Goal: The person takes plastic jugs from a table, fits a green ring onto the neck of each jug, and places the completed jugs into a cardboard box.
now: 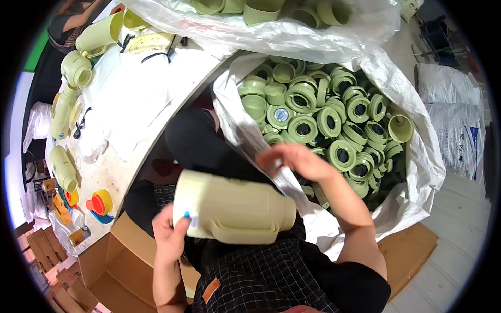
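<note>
- L hand gripping base end of pale green jug, thumb by small blue spot; jug lying sideways above lap, mouth pointing to wearer's R.
- R hand hovering at near edge of white sack, fingers blurred, loosely open, nothing seen in it; contact w/ sack: can't tell.
- Sack sitting open R of knees, holding heap of green ring-shaped parts, many showing dk centres.
- Clear plastic bag w/ green cups bulging across top of view.
- Table on L running pale, cluttered; more green jugs lining far edge, some standing, some tipping over; red & yellow rings lying nr corner.
- Open cardboard box sitting below table corner; flat cardboard poking out under sack.
- White bags stacking up on pale plank-like floor, far R.
- Another person showing partly, top L.
</note>
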Motion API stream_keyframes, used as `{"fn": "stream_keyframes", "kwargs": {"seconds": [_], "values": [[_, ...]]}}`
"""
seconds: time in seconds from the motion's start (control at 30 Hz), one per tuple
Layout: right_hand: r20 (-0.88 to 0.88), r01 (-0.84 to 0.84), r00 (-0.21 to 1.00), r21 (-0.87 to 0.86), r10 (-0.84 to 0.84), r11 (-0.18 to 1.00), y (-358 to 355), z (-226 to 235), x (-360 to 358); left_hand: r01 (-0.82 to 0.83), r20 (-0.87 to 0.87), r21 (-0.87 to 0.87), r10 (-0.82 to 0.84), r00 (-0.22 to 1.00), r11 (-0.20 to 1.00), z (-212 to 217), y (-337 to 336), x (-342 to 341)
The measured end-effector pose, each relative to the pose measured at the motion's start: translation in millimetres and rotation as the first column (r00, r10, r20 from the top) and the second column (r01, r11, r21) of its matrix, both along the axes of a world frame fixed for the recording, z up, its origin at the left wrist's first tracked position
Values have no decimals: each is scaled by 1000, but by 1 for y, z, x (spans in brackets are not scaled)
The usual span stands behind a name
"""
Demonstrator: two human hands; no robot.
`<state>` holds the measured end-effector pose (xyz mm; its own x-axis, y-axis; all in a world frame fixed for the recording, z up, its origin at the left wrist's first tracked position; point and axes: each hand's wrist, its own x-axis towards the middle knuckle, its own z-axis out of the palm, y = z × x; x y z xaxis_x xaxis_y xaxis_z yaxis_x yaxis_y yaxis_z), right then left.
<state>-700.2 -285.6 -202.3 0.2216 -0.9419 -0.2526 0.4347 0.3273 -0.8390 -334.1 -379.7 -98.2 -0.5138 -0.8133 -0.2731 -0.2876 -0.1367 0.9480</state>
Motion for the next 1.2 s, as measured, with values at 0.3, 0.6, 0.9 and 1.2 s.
{"fn": "stream_keyframes", "kwargs": {"seconds": [0.3,0.6,0.9,1.2], "values": [[-805,41,-390,469,446,882,-146,-223,-72,-702,-187,369,789,586,609,-37,31,77],[131,363,905,260,-406,895,-90,-33,50,-695,-221,396,797,562,601,-56,11,93],[-447,-298,781,-881,-436,368,-105,77,130,-750,-108,420,849,517,511,-40,15,92],[-164,-34,986,-56,25,998,-34,35,170,-386,-251,-893,454,855,232,59,-49,48]]}}
